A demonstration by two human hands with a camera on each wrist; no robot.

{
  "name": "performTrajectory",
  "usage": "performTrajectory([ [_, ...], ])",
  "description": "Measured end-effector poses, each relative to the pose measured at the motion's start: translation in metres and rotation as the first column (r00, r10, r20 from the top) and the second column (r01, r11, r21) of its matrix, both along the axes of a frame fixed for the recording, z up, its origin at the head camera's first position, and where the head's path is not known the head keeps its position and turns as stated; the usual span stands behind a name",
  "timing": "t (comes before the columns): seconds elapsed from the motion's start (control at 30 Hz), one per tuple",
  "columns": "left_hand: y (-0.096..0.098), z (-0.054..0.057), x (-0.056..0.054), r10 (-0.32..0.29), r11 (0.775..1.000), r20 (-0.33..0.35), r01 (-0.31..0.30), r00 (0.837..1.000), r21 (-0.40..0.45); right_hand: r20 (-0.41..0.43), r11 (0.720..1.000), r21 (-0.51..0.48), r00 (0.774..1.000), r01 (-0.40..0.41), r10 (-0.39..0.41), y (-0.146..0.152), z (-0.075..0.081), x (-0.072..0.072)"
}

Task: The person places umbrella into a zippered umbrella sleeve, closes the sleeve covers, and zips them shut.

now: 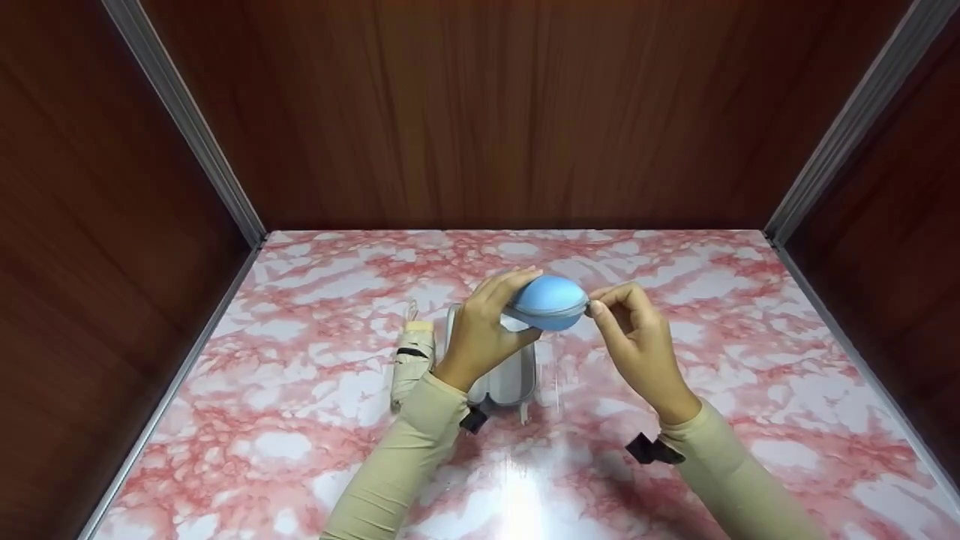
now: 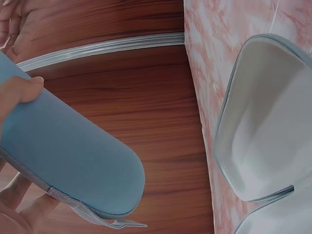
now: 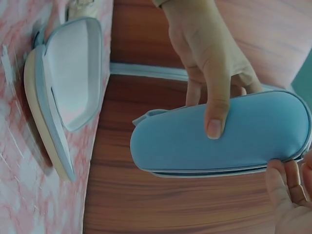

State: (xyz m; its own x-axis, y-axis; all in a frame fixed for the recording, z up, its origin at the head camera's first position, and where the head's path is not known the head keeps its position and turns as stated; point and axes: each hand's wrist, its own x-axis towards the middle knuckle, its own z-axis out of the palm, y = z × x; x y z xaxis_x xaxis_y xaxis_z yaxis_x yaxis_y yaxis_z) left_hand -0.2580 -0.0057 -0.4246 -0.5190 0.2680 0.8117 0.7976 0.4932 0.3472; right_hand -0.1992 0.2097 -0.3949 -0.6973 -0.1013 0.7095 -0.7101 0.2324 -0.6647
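A blue zippered glasses case [image 1: 553, 292] is held up above the table, its zip seam running round the side. My left hand [image 1: 484, 326] grips it round the body, thumb on one face and fingers on the other. At its far right end my right hand [image 1: 641, 345] pinches the zip end between thumb and finger; the pull itself is mostly hidden. The right wrist view shows the case [image 3: 253, 129] with a narrow dark gap along its seam. Below the left hand, a second case [image 2: 265, 122] lies spread open on the table, its pale grey inside showing.
Left of the open case lies a beige wrapped bundle [image 1: 412, 364] with a black band and a yellowish end. The table [image 1: 285, 442] has a red and white marbled top. Dark wood panels [image 1: 480, 112] with metal corner strips enclose the back and sides.
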Motion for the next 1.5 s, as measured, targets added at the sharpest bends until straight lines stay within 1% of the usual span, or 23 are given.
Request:
performTrajectory([
  [0.1,0.000,0.000,-0.001,-0.017,1.000,0.008,0.017,1.000,0.011,0.002,0.999,0.032,1.000,-0.004,0.004,-0.001,0.001,0.000],
  [0.2,0.000,-0.001,-0.001,-0.051,0.998,0.020,0.051,0.998,0.027,-0.011,0.997,0.081,1.000,0.002,-0.001,-0.003,0.003,0.000],
  [0.27,0.000,-0.001,0.000,-0.074,0.997,0.025,0.073,0.997,0.036,-0.018,0.996,0.086,1.000,-0.003,0.004,-0.003,0.003,0.001],
  [0.4,0.000,0.000,0.000,-0.103,0.994,0.031,0.102,0.994,0.043,-0.035,0.998,0.058,0.999,0.001,0.002,-0.002,0.002,0.001],
  [0.47,0.001,0.000,0.000,-0.113,0.993,0.029,0.112,0.993,0.042,-0.029,0.999,0.036,1.000,-0.006,0.007,-0.002,0.001,0.000],
  [0.6,0.001,0.002,0.000,-0.143,0.989,0.023,0.142,0.989,0.047,0.023,1.000,-0.015,0.999,-0.026,0.026,0.000,0.000,-0.002],
  [0.73,0.000,0.001,-0.001,-0.166,0.985,0.021,0.164,0.986,0.060,0.089,0.997,-0.061,0.995,-0.041,0.047,0.000,-0.001,-0.004],
  [1.0,0.000,-0.002,-0.002,-0.206,0.975,0.044,0.202,0.978,0.091,0.153,0.991,-0.125,0.986,-0.043,0.062,0.000,-0.003,-0.007],
  [1.17,0.000,-0.004,-0.003,-0.218,0.971,0.052,0.211,0.975,0.108,0.182,0.991,-0.125,0.981,-0.043,0.066,-0.002,-0.005,-0.007],
  [1.27,0.000,-0.005,-0.004,-0.225,0.970,0.054,0.218,0.973,0.111,0.174,0.993,-0.109,0.983,-0.035,0.054,-0.003,-0.006,-0.007],
  [1.5,0.000,-0.008,-0.004,-0.255,0.960,0.061,0.245,0.965,0.136,0.152,0.994,-0.105,0.987,-0.029,0.045,-0.005,-0.010,-0.009],
])
